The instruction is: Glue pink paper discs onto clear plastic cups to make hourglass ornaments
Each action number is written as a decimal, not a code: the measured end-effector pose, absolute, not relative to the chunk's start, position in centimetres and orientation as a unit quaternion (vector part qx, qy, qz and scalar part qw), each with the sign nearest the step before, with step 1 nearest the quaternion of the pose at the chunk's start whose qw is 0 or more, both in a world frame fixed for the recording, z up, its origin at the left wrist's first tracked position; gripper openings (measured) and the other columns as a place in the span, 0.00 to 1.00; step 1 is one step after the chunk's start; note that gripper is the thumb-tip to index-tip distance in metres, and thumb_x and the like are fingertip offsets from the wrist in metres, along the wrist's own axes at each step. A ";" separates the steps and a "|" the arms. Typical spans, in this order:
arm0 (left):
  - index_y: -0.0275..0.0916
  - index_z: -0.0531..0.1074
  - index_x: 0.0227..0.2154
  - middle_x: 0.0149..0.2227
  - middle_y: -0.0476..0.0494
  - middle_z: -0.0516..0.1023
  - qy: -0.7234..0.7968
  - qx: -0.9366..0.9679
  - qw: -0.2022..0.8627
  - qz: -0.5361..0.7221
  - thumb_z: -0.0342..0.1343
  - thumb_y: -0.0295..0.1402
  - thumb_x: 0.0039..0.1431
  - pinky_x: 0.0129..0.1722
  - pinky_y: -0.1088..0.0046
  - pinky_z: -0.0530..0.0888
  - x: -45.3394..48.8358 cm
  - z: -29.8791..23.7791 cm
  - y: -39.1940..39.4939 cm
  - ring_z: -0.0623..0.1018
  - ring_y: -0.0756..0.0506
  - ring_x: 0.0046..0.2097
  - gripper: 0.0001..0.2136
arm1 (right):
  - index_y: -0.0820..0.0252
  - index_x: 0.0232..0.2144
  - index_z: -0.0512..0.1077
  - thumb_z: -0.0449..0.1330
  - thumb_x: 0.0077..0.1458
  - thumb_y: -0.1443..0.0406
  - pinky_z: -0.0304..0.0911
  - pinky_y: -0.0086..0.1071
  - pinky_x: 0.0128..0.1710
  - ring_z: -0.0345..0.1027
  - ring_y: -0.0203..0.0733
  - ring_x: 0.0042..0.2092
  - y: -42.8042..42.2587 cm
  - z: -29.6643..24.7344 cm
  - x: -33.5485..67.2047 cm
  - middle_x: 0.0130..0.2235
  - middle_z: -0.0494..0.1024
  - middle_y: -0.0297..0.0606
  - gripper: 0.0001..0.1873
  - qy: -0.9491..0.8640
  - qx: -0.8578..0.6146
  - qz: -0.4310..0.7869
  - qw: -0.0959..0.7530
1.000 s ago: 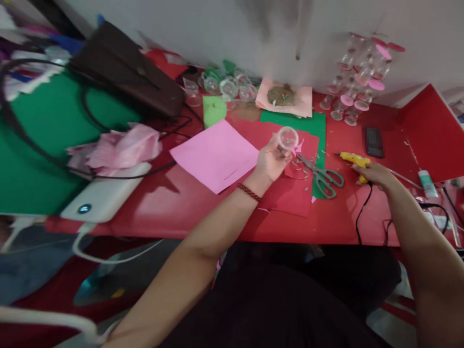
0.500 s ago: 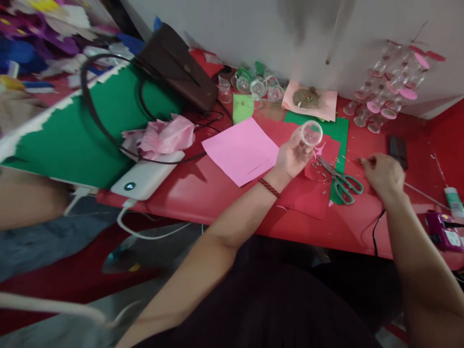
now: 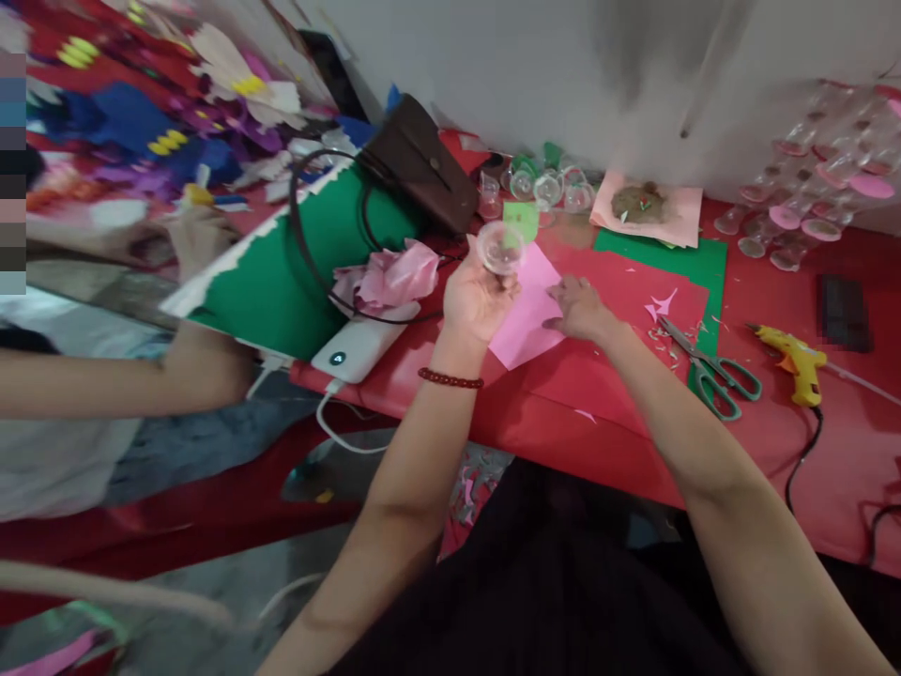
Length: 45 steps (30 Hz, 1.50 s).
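Observation:
My left hand (image 3: 475,300) is raised over the red table (image 3: 704,451) and grips a small clear plastic cup (image 3: 499,247) between its fingers. A red bead bracelet sits on that wrist. My right hand (image 3: 581,308) rests on the pink paper sheet (image 3: 527,314), fingers curled down onto its right edge. Green-handled scissors (image 3: 710,371) and a yellow glue gun (image 3: 792,357) lie untouched to the right of my right arm.
Red and green paper sheets (image 3: 662,258) lie behind the pink one. Several clear cups (image 3: 545,186) stand near the wall, more with pink discs (image 3: 809,211) at right. A brown bag (image 3: 422,169), pink crumpled paper (image 3: 390,277), white power bank (image 3: 356,347), another person's arm (image 3: 119,380) at left.
My right hand has left the glue gun, which now lies on the table, and moved left onto the pink sheet. My left hand has carried the cup leftward. The view swung left.

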<state>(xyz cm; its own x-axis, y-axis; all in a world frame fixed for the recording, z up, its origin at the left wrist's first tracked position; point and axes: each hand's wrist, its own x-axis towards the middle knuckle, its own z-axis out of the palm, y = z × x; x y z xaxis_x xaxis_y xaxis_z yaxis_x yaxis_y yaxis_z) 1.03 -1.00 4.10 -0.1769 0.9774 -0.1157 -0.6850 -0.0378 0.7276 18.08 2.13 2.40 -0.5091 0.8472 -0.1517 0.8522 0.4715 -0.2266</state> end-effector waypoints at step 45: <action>0.49 0.85 0.42 0.45 0.47 0.89 0.447 0.811 0.265 0.267 0.72 0.41 0.56 0.63 0.54 0.69 -3.4 1.9 -2.1 0.85 0.39 0.50 0.11 | 0.55 0.66 0.74 0.54 0.73 0.65 0.60 0.66 0.71 0.61 0.64 0.74 -6.7 -1.7 22.5 0.70 0.73 0.45 0.24 0.871 0.458 -0.090 -0.151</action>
